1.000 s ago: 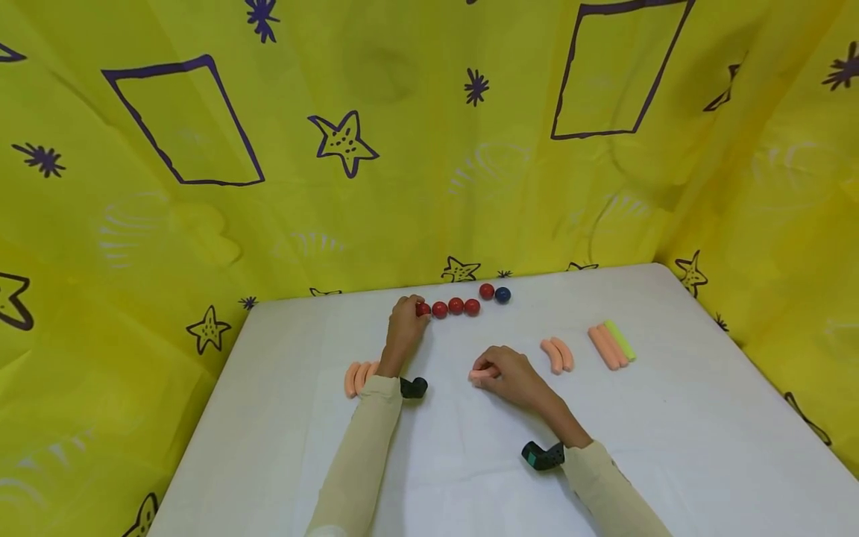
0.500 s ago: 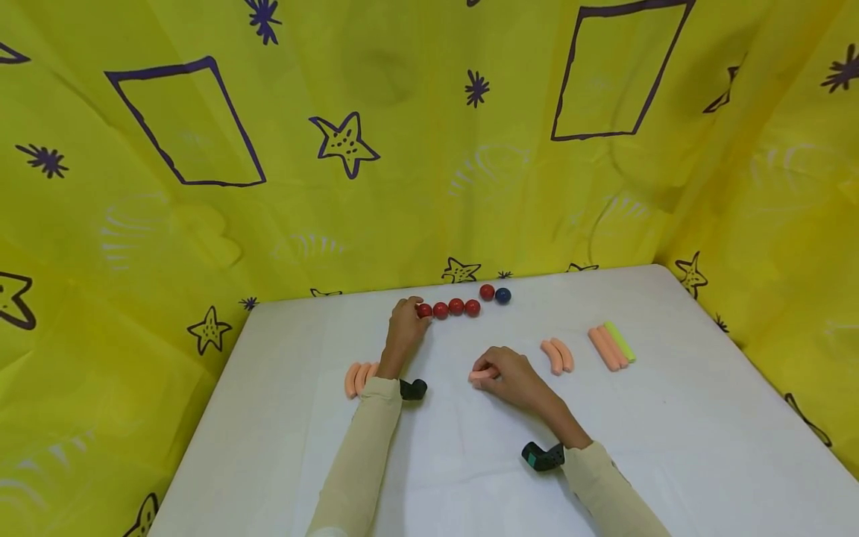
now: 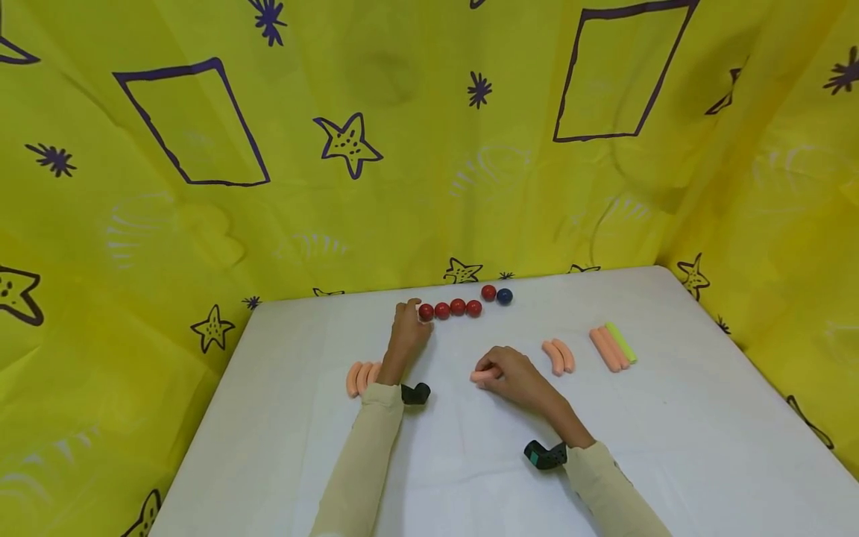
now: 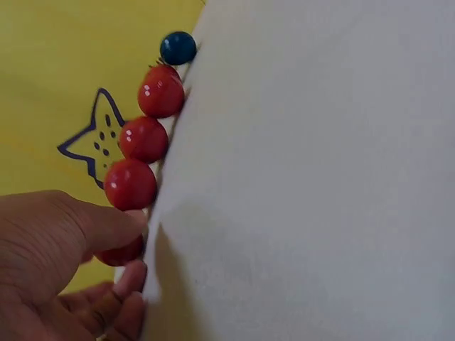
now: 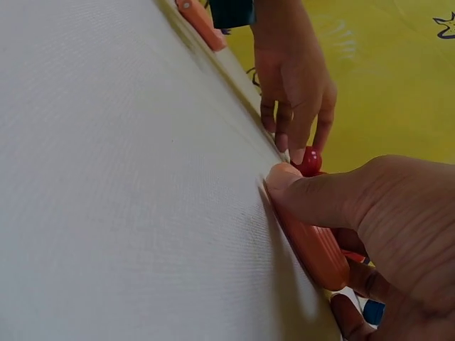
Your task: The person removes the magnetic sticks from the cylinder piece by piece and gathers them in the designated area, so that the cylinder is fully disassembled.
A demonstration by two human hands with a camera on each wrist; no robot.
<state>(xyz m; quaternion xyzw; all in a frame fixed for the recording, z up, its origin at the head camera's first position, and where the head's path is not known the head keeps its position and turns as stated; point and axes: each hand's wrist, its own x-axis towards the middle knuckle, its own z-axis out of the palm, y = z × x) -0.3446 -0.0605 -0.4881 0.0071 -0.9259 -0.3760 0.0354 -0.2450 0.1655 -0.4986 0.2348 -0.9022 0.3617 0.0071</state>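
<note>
In the head view, a row of several glossy red balls (image 3: 458, 307) lies near the table's back edge. My left hand (image 3: 408, 332) is at the row's left end, its thumb and forefinger spread loosely about the leftmost red ball (image 3: 426, 312). In the left wrist view the thumb (image 4: 117, 226) overlaps that ball, and the other fingers lie beyond it. My right hand (image 3: 513, 377) pinches a pinkish-orange sausage (image 5: 313, 241) between thumb and fingers, low over the white table, nearer to me than the balls.
Behind the row sit another red ball (image 3: 488, 293) and a blue ball (image 3: 505, 297). Two curved sausages (image 3: 558, 357) and, farther right, straight pink sticks (image 3: 609, 350) beside a green stick (image 3: 620, 342) lie on the table (image 3: 671, 432). More sausages (image 3: 362, 378) are partly behind my left forearm.
My left forefinger and thumb have loosened from the leftmost red ball, which now shows fully in the head view. My right hand keeps its place with the sausage.
</note>
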